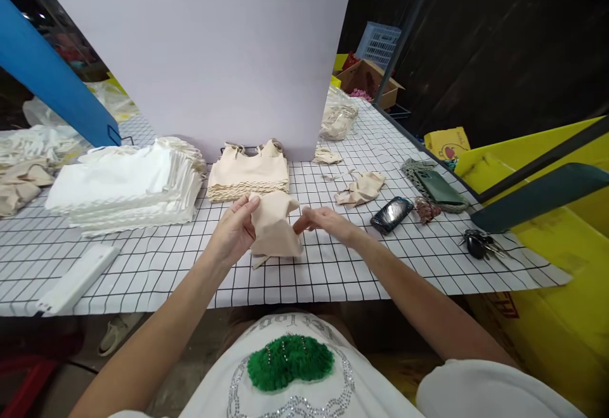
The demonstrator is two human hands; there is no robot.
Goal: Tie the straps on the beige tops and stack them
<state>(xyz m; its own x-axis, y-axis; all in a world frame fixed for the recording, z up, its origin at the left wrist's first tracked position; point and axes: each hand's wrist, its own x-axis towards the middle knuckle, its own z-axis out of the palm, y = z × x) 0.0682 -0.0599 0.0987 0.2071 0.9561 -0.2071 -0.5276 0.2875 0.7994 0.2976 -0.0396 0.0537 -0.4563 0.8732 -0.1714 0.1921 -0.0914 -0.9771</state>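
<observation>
My left hand [236, 226] grips the left side of a beige cloth piece [275, 231], thumb on top, holding it just above the checked table [190, 272]. My right hand [322, 220] pinches the same piece at its right edge. Right behind it lies a neat stack of beige garments [248, 177]. A loose beige piece [360, 188] lies to the right of my right hand.
A stack of white cloths [126, 188] sits at the left, with crumpled cloth [23, 170] beyond it. A white bar [76, 278] lies near the front edge. Right of my hands lie a dark phone [391, 214], a green wallet [438, 186] and keys [480, 244]. A big white board [204, 50] stands behind.
</observation>
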